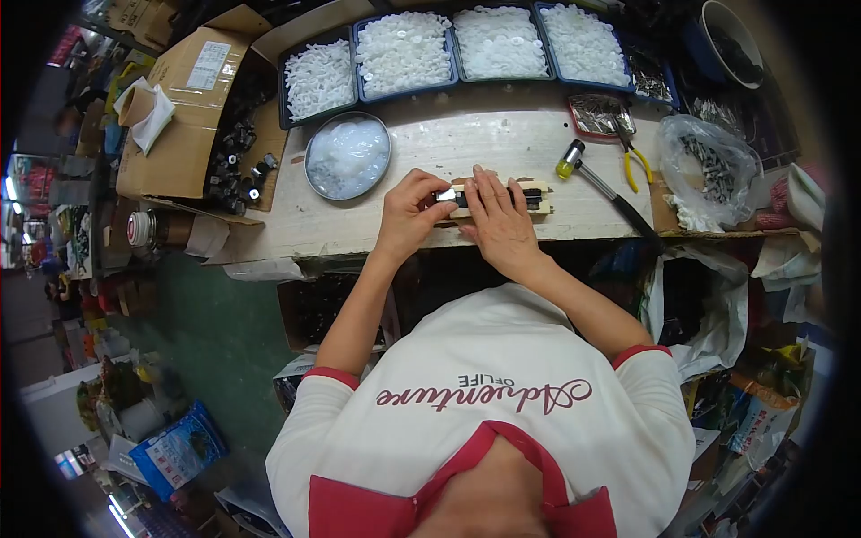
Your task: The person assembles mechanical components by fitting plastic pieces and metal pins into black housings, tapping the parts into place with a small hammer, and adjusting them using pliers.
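On the white worktable [359, 235] lies a cream-coloured block fixture [543, 199] with a black part along its middle. My left hand [411, 215] pinches a small shiny metal piece [446, 195] at the fixture's left end, thumb and fingertips close together. Across the top of the fixture lies my right hand [504, 224], palm down with its fingers stretched out over the black part. What is under the right fingers is hidden.
Behind stand blue trays [360, 85] of white plastic parts. A round metal dish [308, 161] is left of the hands. To the right lie a hammer [619, 204], yellow-handled pliers [639, 161] and a plastic bag of metal parts [708, 166]. An open cardboard box [175, 134] stands at left.
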`<action>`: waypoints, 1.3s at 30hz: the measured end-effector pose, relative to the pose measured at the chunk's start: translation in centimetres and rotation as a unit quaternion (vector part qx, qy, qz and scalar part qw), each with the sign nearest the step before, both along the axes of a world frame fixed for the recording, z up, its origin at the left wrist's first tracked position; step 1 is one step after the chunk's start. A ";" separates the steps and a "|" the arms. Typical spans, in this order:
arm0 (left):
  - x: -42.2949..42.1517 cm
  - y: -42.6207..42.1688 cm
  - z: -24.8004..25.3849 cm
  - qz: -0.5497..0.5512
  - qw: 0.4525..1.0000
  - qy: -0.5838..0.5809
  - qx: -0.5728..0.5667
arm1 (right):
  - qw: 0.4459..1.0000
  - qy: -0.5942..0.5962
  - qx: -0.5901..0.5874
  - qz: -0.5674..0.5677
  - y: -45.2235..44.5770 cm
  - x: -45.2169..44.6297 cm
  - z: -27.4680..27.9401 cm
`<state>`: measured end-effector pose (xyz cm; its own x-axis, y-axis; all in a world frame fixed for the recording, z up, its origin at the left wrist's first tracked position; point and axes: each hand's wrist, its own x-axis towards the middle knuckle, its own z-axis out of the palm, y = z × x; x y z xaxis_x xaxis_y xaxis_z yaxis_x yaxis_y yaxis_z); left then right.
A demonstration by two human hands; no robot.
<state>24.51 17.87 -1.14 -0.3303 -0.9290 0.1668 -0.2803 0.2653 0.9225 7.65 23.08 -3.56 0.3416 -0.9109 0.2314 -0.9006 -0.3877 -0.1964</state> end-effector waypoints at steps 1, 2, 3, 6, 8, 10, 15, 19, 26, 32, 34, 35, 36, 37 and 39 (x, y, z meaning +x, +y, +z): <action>-0.2 -0.1 -0.3 -0.009 1.000 -0.004 0.002 | 0.999 -0.049 -0.001 0.007 -0.1 -0.4 0.1; -0.3 -0.2 -0.4 -0.017 1.000 -0.008 0.005 | 0.995 -0.099 -0.002 0.015 -0.3 -0.8 0.2; -0.5 -0.3 -0.5 -0.014 1.000 -0.010 0.006 | 0.995 -0.100 0.000 0.017 -0.4 -1.2 0.2; -1.7 -0.4 -1.1 -0.035 0.998 -0.047 -0.023 | 0.946 -0.324 0.011 0.004 -0.9 -2.0 0.1; -2.5 -0.6 -1.8 -0.062 0.984 -0.115 -0.122 | 0.921 -0.390 -0.003 -0.010 -1.0 -2.2 0.2; -2.7 -0.8 -1.6 -0.062 0.986 -0.121 -0.095 | 0.929 -0.370 -0.002 0.002 -1.1 -2.6 0.1; -1.5 -1.2 -1.7 0.018 0.952 0.120 0.279 | 0.932 -0.361 -0.006 0.020 -1.0 -2.9 0.1; -1.2 -0.8 -3.4 0.011 0.944 0.180 0.277 | 0.933 -0.360 0.004 0.009 -0.9 -2.6 0.3; -1.6 -0.7 -3.0 0.021 0.977 0.111 0.181 | 0.908 -0.418 0.019 -0.012 -2.6 -4.0 0.9; -1.4 -6.2 -1.0 0.057 0.995 -0.084 -0.014 | 0.966 -0.159 -0.123 -0.165 -9.0 -13.9 1.6; -1.4 -10.1 -0.4 0.099 0.969 -0.141 -0.175 | 0.967 -0.096 -0.127 -0.199 -10.3 -16.3 1.7; -1.8 -11.8 -0.1 0.128 0.962 -0.165 -0.174 | 0.965 -0.030 -0.080 -0.247 -10.8 -17.2 1.6; -2.2 -13.4 0.3 0.158 0.954 -0.190 -0.172 | 0.955 0.036 -0.033 -0.293 -11.2 -17.9 1.6; -2.6 -14.7 0.6 0.158 0.953 -0.189 -0.174 | 0.954 0.054 0.001 -0.295 -11.5 -18.4 1.6; -3.8 -16.9 1.1 0.188 0.917 -0.289 -0.202 | 0.953 0.073 0.005 -0.293 -11.8 -18.2 1.7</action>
<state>20.72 0.97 0.01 -0.1419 -0.8967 0.4193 -0.8332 0.3368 0.4384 -10.57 11.27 -1.83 -0.1995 -0.9572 0.2098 -0.9798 0.1926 -0.0532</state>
